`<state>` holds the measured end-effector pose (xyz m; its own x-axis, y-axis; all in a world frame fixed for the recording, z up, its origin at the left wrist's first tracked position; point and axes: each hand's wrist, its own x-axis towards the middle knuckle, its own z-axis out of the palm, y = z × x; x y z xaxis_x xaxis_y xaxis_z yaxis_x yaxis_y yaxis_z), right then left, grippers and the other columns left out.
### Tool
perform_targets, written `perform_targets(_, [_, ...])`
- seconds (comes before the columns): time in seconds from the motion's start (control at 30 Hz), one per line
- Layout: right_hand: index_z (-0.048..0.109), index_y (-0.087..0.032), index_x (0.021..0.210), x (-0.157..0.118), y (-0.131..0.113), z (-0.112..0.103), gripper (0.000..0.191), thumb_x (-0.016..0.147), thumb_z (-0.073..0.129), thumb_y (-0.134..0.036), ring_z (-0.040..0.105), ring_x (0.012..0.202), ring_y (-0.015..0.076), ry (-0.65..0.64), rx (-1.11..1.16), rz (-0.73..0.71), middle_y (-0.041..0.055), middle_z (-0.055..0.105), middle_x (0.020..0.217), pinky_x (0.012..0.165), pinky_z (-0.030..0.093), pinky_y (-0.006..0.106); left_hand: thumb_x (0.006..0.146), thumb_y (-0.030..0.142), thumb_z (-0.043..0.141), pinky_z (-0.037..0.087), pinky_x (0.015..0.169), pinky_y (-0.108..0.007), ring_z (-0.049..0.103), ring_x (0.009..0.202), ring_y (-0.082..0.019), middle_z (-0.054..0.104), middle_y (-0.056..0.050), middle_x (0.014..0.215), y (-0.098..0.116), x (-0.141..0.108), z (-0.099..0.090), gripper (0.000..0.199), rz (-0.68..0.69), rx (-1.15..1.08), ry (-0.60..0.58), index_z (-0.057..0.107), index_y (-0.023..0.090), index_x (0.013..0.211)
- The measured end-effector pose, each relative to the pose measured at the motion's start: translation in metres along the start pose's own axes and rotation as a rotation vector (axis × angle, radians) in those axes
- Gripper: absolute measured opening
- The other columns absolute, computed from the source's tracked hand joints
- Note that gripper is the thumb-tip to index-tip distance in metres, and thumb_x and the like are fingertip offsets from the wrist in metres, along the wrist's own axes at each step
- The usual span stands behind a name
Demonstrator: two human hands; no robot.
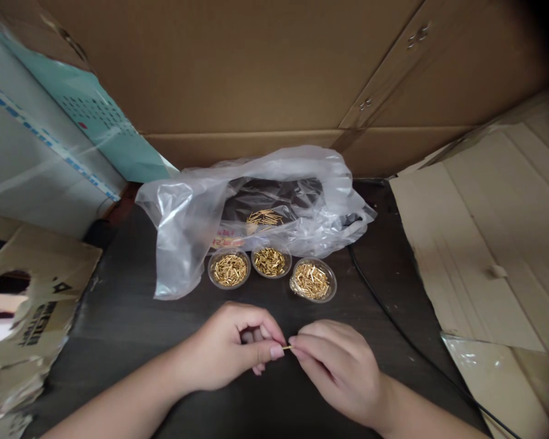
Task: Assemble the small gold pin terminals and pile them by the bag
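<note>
- Left hand [231, 350]: we have thumb and index finger clamped on one end of a thin gold pin [288, 347]; the other fingers curl in behind.
- Right hand [341, 366]: we pinch the pin's opposite end, fingers together, back of the hand turned up. Only a short stretch of gold shows between our two hands, above the counter [132, 317], near its front; our fingertips cover the rest.
- Just beyond our hands we count three clear round cups, each holding a heap of short gold pieces: left cup [210, 268], middle cup [271, 277], right cup [333, 284]. Left and middle stand close side by side; the right one sits a little apart and nearer us.
- Behind the cups, a crumpled clear plastic bag [176, 244] with red print near its front edge. Within its outline we note a scatter of long thin gold pins [265, 217].
- To our right, a black cable [393, 320] runs from the bag down toward us, beside a cardboard flap [485, 225].
- To our left, a torn cardboard box [66, 262] with black lettering, then a turquoise sheet [114, 143].
- At the back, a tall cardboard wall [256, 73].
</note>
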<state>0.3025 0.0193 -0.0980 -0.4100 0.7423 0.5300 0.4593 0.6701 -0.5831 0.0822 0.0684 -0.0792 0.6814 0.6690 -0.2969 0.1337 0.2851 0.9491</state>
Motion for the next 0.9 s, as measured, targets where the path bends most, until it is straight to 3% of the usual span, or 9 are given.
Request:
perform_targets(0.37, [0.063, -0.016, 0.095, 0.001, -0.004, -0.001, 0.01, 0.095, 0.055, -0.01, 0.061, 0.064, 0.0155, 0.027, 0.03, 0.027, 0.005, 0.065, 0.076, 0.06, 0.048, 0.029, 0.078, 0.032, 0.083, 0.051, 0.053, -0.018, 0.061, 0.054, -0.009, 0.063, 0.001, 0.064, 0.0, -0.001, 0.0, 0.027, -0.002, -0.076, -0.01, 0.071, 0.01, 0.087])
perform_targets(0.53, [0.063, -0.017, 0.097, 0.006, -0.007, -0.004, 0.01, 0.094, 0.058, -0.009, 0.064, 0.066, 0.0153, 0.083, 0.007, 0.026, 0.0049, 0.067, 0.079, 0.06, 0.051, 0.028, 0.082, 0.034, 0.08, 0.05, 0.055, -0.019, 0.06, 0.054, -0.009, 0.063, 0.001, 0.064, -0.001, -0.001, 0.0, 0.027, -0.005, -0.062, -0.009, 0.07, 0.01, 0.09])
perform_targets(0.9, [0.065, -0.02, 0.093, 0.037, -0.019, -0.054, 0.008, 0.095, 0.061, -0.014, 0.064, 0.069, 0.0162, 0.153, -0.088, 0.192, 0.004, 0.067, 0.082, 0.06, 0.052, 0.028, 0.087, 0.045, 0.073, 0.053, 0.055, -0.023, 0.058, 0.054, -0.01, 0.06, 0.0, 0.067, -0.002, 0.0, 0.003, 0.035, -0.02, -0.017, 0.009, 0.066, 0.011, 0.087])
